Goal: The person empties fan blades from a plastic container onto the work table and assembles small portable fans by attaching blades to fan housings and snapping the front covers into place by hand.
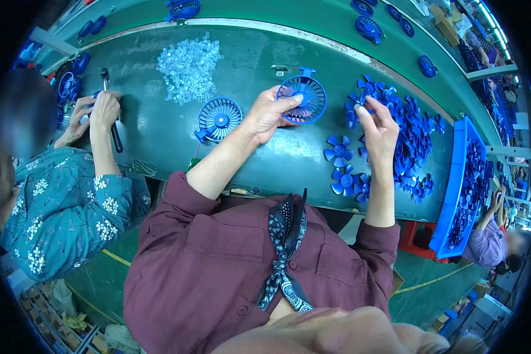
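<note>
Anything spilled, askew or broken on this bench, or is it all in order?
Nothing plainly stands out. The clear pieces lie loose on the bench and a few fan blades sit apart from the main heap, but both look like laid-out parts. No breakage is visible.

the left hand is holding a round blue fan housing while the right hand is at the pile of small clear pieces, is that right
Not quite: the head view shows the right hand at the pile of blue fan blades. The left hand is indeed holding a round blue fan housing.
</note>
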A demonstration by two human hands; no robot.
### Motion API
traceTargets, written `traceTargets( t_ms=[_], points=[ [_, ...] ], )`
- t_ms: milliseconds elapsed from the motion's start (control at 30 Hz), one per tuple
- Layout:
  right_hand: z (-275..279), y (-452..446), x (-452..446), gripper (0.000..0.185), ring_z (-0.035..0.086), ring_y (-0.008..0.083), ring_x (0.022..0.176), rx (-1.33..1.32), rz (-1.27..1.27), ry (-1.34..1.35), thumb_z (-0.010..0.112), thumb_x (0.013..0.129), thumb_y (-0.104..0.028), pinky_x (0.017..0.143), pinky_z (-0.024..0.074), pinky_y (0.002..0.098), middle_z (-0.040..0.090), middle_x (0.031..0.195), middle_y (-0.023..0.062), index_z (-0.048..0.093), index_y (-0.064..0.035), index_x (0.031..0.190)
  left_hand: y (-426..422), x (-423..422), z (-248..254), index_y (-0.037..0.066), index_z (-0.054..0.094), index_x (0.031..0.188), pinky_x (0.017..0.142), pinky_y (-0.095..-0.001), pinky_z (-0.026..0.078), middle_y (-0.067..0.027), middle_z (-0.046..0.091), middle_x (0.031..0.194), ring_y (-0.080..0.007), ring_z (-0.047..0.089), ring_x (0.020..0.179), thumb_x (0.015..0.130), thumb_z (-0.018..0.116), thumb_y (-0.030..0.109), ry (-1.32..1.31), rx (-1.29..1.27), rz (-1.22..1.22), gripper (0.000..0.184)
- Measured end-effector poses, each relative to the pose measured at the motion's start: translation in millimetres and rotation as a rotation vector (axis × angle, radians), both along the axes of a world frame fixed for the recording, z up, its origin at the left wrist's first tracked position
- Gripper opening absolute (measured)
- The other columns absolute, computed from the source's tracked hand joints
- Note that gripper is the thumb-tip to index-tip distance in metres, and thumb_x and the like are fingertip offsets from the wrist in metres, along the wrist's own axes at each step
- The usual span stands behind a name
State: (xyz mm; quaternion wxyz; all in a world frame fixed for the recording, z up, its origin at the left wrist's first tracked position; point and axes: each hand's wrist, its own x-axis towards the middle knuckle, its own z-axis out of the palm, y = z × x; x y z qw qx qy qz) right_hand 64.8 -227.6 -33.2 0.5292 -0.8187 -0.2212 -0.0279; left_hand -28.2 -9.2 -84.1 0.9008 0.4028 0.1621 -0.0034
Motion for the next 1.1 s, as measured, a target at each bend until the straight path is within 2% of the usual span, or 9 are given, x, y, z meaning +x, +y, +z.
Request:
traceTargets(
  t_ms=[67, 167, 200, 333, 567, 700, 867, 1033, 1100],
  points=[
    [9, 3, -6, 0.033, 0.058, 0.0072, 0.069, 0.122, 0.037, 0.250, 0.074, 0.083, -0.010, 0.061, 0.0461, 0.0205, 0.066, 0.090, 0.0036, 0.064, 0.0036, 0.112, 0, 0, 0, 0.007, 0.059, 0.109, 0.071, -0.0326, 0.057, -0.0066, 0.067, 0.097, -0.0163, 0.068, 0.084, 0.089, 0.068, 0.020, 0.000, 0.006, -0.025, 0.026],
    [9, 19, -27, 0.036, 0.057, 0.0085, 0.063, -0.010, 0.179, 0.030, 0.074, 0.079, -0.008, 0.058, 0.0479, 0.0242, 0.064, 0.087, 0.0057, 0.063, 0.0000, 0.113, -3, 1, -4, 0.005, 0.059, 0.109, 0.073, -0.0321, 0.057, -0.0064, 0.067, 0.098, -0.0152, 0.067, 0.085, 0.091, 0.067, 0.027, 0.007, 0.063, 0.003, 0.029],
    [11, 26, -31, 0.036, 0.056, 0.0124, 0.057, -0.157, 0.222, -0.130, 0.076, 0.077, -0.008, 0.056, 0.0487, 0.0270, 0.062, 0.085, 0.0083, 0.064, -0.0029, 0.110, -4, 1, -4, 0.005, 0.059, 0.109, 0.074, -0.0315, 0.057, -0.0057, 0.066, 0.097, -0.0143, 0.066, 0.086, 0.093, 0.061, 0.037, 0.020, 0.086, -0.011, 0.036],
    [12, 50, -41, 0.037, 0.063, 0.0301, 0.082, -0.477, 0.272, -0.400, 0.075, 0.075, -0.017, 0.063, 0.0508, 0.0417, 0.057, 0.089, 0.0108, 0.061, -0.0085, 0.107, -10, -4, 11, 0.005, 0.060, 0.111, 0.072, -0.0297, 0.056, -0.0050, 0.066, 0.097, -0.0130, 0.065, 0.088, 0.095, 0.054, 0.048, 0.000, 0.046, -0.010, 0.046],
    [-7, 63, -34, 0.038, 0.063, 0.0314, 0.087, -0.531, 0.286, -0.470, 0.073, 0.076, -0.014, 0.066, 0.0524, 0.0416, 0.059, 0.095, 0.0127, 0.060, -0.0062, 0.111, -19, -2, -10, 0.001, 0.061, 0.109, 0.068, -0.0248, 0.051, -0.0037, 0.064, 0.096, -0.0075, 0.058, 0.081, 0.089, 0.068, 0.020, -0.064, 0.288, 0.066, 0.029],
    [3, 59, -34, 0.052, 0.061, 0.0297, 0.088, -0.333, 0.136, -0.606, 0.079, 0.072, -0.012, 0.071, 0.0519, 0.0376, 0.059, 0.101, 0.0145, 0.058, -0.0032, 0.119, -13, -2, 2, -0.002, 0.058, 0.117, 0.080, -0.0275, 0.051, -0.0049, 0.065, 0.101, -0.0100, 0.060, 0.089, 0.090, 0.067, 0.017, -0.165, 0.255, 0.160, 0.034],
    [1, 46, -8, 0.037, 0.057, 0.0143, 0.072, -0.285, 0.327, 0.324, 0.080, 0.074, -0.021, 0.065, 0.0468, 0.0294, 0.064, 0.081, 0.0089, 0.065, 0.0020, 0.098, -11, -4, -8, -0.003, 0.061, 0.110, 0.079, -0.0267, 0.050, -0.0057, 0.066, 0.096, -0.0088, 0.058, 0.086, 0.087, 0.069, 0.020, -0.168, 0.548, 0.090, 0.033],
    [-7, 48, -4, 0.036, 0.052, 0.0134, 0.066, -0.286, 0.359, 0.180, 0.079, 0.075, -0.030, 0.059, 0.0423, 0.0292, 0.060, 0.073, 0.0081, 0.065, 0.0009, 0.088, -19, -5, -3, -0.005, 0.063, 0.096, 0.066, -0.0312, 0.050, -0.0108, 0.067, 0.080, -0.0116, 0.059, 0.074, 0.082, 0.069, 0.026, -0.235, 0.713, 0.235, 0.035],
    [-15, 50, 2, 0.033, 0.046, 0.0086, 0.064, -0.297, 0.357, 0.179, 0.079, 0.076, -0.026, 0.055, 0.0383, 0.0273, 0.055, 0.069, 0.0004, 0.062, 0.0010, 0.082, -16, -6, 5, -0.006, 0.062, 0.097, 0.065, -0.0287, 0.051, -0.0094, 0.068, 0.082, -0.0103, 0.060, 0.073, 0.083, 0.069, 0.020, -0.185, 0.722, 0.204, 0.030]
  ],
)
